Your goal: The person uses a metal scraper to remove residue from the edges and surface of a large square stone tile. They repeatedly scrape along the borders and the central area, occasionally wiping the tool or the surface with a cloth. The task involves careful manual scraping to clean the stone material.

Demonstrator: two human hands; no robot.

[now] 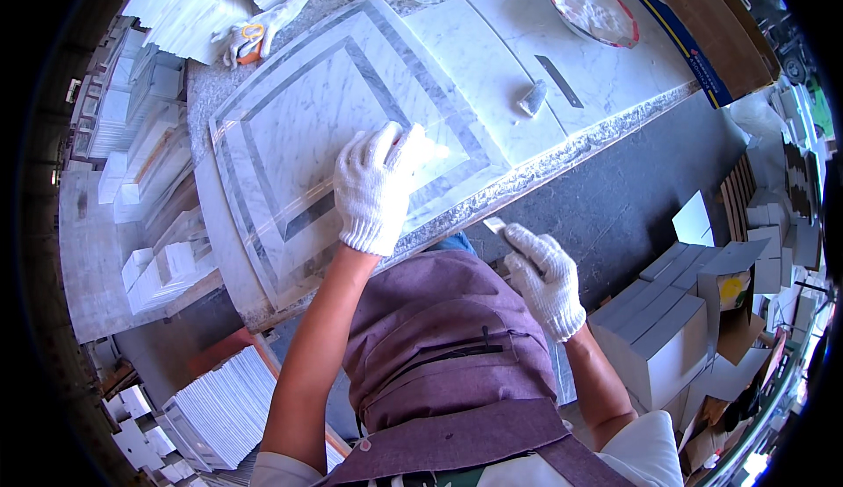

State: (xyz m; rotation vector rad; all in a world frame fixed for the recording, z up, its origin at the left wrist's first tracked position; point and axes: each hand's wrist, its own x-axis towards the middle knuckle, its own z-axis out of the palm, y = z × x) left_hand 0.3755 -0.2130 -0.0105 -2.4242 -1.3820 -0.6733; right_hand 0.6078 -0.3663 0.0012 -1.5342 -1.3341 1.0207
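In the head view we look down at a flat marble panel (303, 109) just under and ahead of the left hand (376, 190). It is white with soft grey veins, and darker grey bands are set into it as nested frames (the wide lens bows its straight sides). Its surface looks smooth and glossy, catching bright glare right beside the left fingertips. To the right of that hand we see plain white slabs (470, 48), lightly veined, meeting along thin seams, while the speckled table edge (562, 146) below them is rough.

Both hands wear knitted white gloves with a ribbed, fuzzy texture. The left rests on the panel, fingers bent and close together; we cannot tell whether they pinch anything, as the glare washes out the tips. The right hand (546, 281), off the panel and near the apron (448, 329), is closed around a small tool (494, 224) with a pale, flat tip.

Beyond the right hand, on the slabs, lie a stubby grey lump (532, 99), a thin dark strip (559, 81) and a red-rimmed round bowl (629, 43) of white powdery matter.
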